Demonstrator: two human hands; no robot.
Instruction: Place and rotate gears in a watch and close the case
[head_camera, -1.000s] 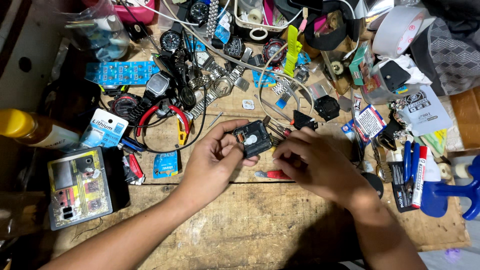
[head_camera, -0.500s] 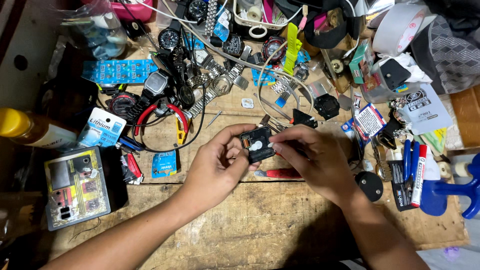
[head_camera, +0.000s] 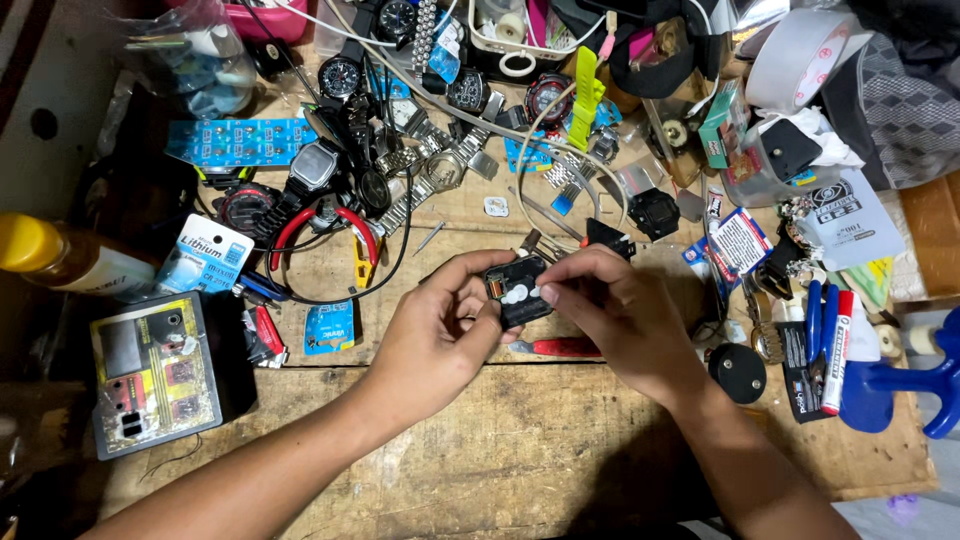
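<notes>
Above the middle of the wooden tabletop (head_camera: 520, 470), the left hand (head_camera: 440, 335) gripped a small black watch module (head_camera: 517, 290), back side up. The right hand (head_camera: 620, 320) pinched its right edge, fingertips closed on it. The module appeared open, with white parts exposed; no cover was fitted. Compared with one second earlier, both hands had drawn closer together around the module, above the red-handled tool (head_camera: 560, 347).

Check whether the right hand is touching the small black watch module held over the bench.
Touching. The head view shows the right hand with fingertips pressed on the black watch module, which the left hand also pinches.
</notes>
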